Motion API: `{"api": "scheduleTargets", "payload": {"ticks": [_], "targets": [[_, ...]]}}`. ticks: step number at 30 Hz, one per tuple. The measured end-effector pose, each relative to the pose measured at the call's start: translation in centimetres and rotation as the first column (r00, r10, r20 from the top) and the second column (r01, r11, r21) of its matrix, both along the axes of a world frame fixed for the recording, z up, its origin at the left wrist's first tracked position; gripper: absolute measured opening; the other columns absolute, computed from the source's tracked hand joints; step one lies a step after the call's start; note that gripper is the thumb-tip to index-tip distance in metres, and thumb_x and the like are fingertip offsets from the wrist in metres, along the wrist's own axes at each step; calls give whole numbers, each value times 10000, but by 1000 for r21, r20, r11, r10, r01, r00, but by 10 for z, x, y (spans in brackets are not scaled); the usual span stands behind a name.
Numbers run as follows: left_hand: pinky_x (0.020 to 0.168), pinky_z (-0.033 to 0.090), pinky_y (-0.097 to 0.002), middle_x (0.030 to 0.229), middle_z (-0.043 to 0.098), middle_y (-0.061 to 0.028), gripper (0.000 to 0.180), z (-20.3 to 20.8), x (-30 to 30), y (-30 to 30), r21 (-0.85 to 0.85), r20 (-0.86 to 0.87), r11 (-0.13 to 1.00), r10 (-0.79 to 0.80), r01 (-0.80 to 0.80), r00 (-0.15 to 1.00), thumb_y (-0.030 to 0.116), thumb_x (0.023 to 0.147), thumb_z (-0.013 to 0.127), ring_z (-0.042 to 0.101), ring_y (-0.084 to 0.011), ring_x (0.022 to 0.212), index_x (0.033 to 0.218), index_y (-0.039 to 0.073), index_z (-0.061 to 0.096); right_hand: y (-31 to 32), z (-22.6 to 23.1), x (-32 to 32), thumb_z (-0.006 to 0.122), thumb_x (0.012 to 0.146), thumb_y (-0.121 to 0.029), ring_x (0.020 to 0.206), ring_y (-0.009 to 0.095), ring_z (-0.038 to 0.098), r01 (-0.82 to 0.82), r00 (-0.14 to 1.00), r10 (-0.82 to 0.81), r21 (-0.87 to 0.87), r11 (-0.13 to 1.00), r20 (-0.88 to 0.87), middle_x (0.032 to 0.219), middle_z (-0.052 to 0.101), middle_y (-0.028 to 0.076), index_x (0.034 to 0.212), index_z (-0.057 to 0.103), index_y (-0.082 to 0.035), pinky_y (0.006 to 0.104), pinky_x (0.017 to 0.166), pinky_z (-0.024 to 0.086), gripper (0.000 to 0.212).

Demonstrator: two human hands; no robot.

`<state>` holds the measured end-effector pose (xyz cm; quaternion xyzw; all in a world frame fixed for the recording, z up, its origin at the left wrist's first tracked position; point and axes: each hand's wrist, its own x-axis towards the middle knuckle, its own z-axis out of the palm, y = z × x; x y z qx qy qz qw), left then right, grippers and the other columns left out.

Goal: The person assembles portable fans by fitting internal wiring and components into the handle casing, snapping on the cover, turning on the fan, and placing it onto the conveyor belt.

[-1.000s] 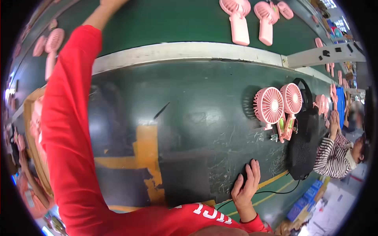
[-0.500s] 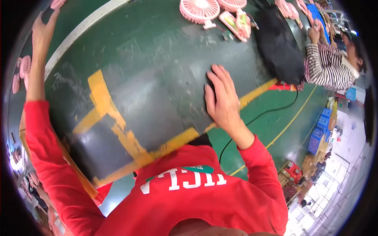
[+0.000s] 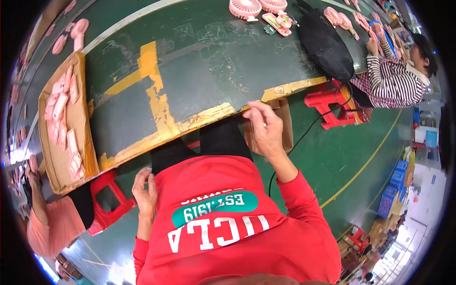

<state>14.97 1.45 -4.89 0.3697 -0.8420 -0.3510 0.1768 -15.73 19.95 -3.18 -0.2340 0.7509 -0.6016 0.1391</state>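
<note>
My left hand (image 3: pixel 145 190) hangs beside my waist, off the table, its fingers loosely bent and apart with nothing seen in them. At the taped front edge of the dark green table (image 3: pixel 199 71), my right hand (image 3: pixel 267 127) has its fingers bent, thumb and forefinger a little apart, and no object shows in it. Far across the tabletop lie two round pink fan heads (image 3: pixel 245 8) and an opened pink fan handle (image 3: pixel 278 23) with a small green circuit board (image 3: pixel 270 30). A black mesh bag (image 3: pixel 325 47) lies to their right.
A cardboard tray (image 3: pixel 90 123) of pink plastic parts stands at the table's left end. A co-worker in stripes (image 3: pixel 396 76) sits at the right; another, in a pink top (image 3: pixel 52 225), is at lower left. Red stools (image 3: pixel 111 204) and a black cable (image 3: pixel 308 130) are beyond the edge.
My left hand has come down from the far left to my waist. My right hand has lifted off the tabletop and drawn back to its edge. The view has shifted, showing the cardboard tray.
</note>
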Motion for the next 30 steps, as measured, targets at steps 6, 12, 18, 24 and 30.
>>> {"api": "scheduleTargets", "payload": {"ticks": [6,12,18,24,30], "targets": [[723,469,-301,910,646,-56,264,-171,74,-20,703,248,561,382,-437,890,145,903,507,573,-151,814,1034,-67,593,42,-111,13,506,919,-171,965,229,590,-36,999,39,472,881,4,1012,628,137,1166,530,13,308,877,448,309],[735,467,-307,912,655,-67,343,-247,169,-2,856,-36,481,424,-191,905,229,916,500,572,-161,803,1047,-75,586,-20,-125,0,497,882,-251,1166,281,467,-448,533,797,705,551,-284,1240,511,149,1122,571,-37,348,993,361,330],[891,411,-420,1137,553,-252,486,-116,-12,-39,390,187,903,111,-178,976,293,856,563,535,-391,1035,1203,-39,488,-61,-86,11,442,879,-239,914,315,608,-601,424,904,730,324,-52,939,637,152,904,614,-58,424,834,453,252],[804,466,-370,1022,622,-115,271,-112,-93,-43,10,360,691,-677,723,642,277,842,552,566,-294,989,1037,97,609,-52,-153,-44,429,905,-248,1053,310,557,-566,591,769,554,611,-245,1149,599,136,1081,601,-50,412,897,425,316],[926,404,-384,1243,557,-114,485,-143,-87,-63,119,384,773,-614,623,689,452,898,447,505,-278,1153,1231,115,548,-72,-121,31,476,823,-233,951,341,592,-637,-29,1000,770,-18,0,1019,635,152,943,652,-120,440,843,447,241]]}}
